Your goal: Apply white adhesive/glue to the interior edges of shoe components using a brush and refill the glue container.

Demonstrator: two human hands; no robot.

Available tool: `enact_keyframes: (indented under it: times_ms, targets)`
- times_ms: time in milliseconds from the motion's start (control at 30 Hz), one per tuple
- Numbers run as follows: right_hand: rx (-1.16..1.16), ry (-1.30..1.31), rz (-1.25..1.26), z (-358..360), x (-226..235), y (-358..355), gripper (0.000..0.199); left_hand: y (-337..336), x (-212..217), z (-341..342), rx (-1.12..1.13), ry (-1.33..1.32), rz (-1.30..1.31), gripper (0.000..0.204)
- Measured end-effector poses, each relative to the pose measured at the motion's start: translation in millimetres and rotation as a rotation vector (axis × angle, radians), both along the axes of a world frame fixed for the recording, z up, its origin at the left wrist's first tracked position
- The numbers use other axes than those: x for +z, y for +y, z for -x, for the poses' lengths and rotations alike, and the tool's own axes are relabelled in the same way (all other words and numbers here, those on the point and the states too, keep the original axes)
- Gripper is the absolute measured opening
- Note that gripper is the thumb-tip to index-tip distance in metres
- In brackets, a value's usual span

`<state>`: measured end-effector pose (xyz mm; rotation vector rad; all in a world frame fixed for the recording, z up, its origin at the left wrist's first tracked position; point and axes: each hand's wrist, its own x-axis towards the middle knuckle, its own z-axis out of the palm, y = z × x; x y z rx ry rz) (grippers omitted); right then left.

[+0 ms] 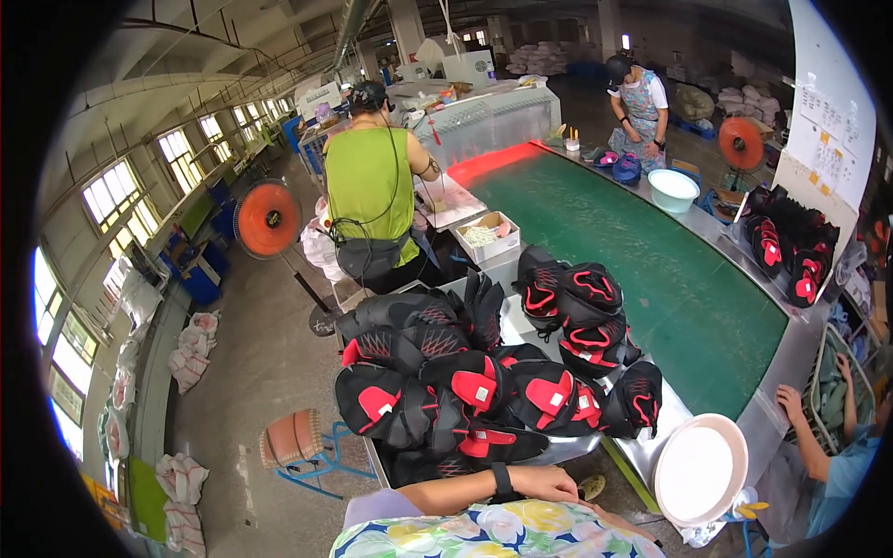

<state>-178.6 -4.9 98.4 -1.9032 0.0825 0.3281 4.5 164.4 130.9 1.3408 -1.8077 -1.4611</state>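
My left hand [545, 482], below a black wristwatch, rests in front of my flowered apron [502, 530]. Its back faces up and the fingers bend down out of clear sight. Close beside it, my right hand [609, 523] lies low against the apron, mostly hidden, its fingers not visible. Neither hand visibly holds anything. Just beyond them, a pile of black shoe uppers [446, 409] with red linings and white labels covers a metal table. More black-and-red uppers [595, 321] lie at the pile's right, beside the green conveyor belt [642, 270].
A pale basin [702, 470] with white contents stands right. Another person's hand [791, 405] rests at the belt's right edge. A person in a green top [367, 181] works ahead near a box [487, 236]. A stool [293, 439] and orange fan [268, 219] stand left.
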Motion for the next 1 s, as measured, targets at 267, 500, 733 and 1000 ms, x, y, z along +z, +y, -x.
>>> enact_keyframes:
  times_ms: [267,500,733,1000]
  targets:
    - [-0.22,0.454,0.2,58.5,-5.6,7.7,0.059,10.5,3.8,-3.0,0.115,-0.048,-0.047,0.028]
    - [-0.707,0.487,-0.025,158.8,-66.1,47.3,0.04,12.6,10.8,-14.8,0.27,0.15,-0.31,0.019]
    - [-1.01,0.203,-0.56,141.8,-12.6,51.8,0.03,-5.1,2.1,-2.5,0.043,0.054,-0.302,0.018]
    - [-0.573,0.045,-0.303,132.5,56.9,77.8,0.024,7.2,27.4,9.7,0.001,0.095,-0.22,0.014]
